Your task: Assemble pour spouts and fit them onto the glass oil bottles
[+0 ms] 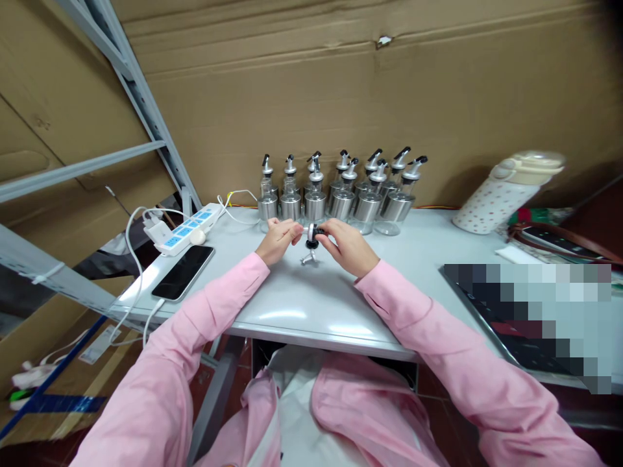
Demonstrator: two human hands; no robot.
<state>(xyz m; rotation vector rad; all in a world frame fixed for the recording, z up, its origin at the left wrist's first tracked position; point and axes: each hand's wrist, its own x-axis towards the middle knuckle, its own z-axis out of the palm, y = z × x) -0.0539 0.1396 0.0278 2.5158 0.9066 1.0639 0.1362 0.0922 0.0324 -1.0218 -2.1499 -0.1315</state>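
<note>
My left hand [280, 240] is closed at the left end of a silver-and-black bottle pourer [312, 231], held level just above the table. From the other side, my right hand [348, 245] grips the pourer's black end between thumb and fingers. Right below it a second silver part with a black ring [310, 257] shows at the table; whether it touches the held pourer I cannot tell. Beyond my hands stand several glass-and-steel oil bottles [342, 202] in two rows, each topped with a pourer.
A white power strip [187, 230] with cables and a phone [183, 272] lie on the left of the grey table [311, 311]. On the right are a tilted spotted flask [501, 194] and a dark, partly blurred-out device [506, 311]. Cardboard [341, 97] backs the table.
</note>
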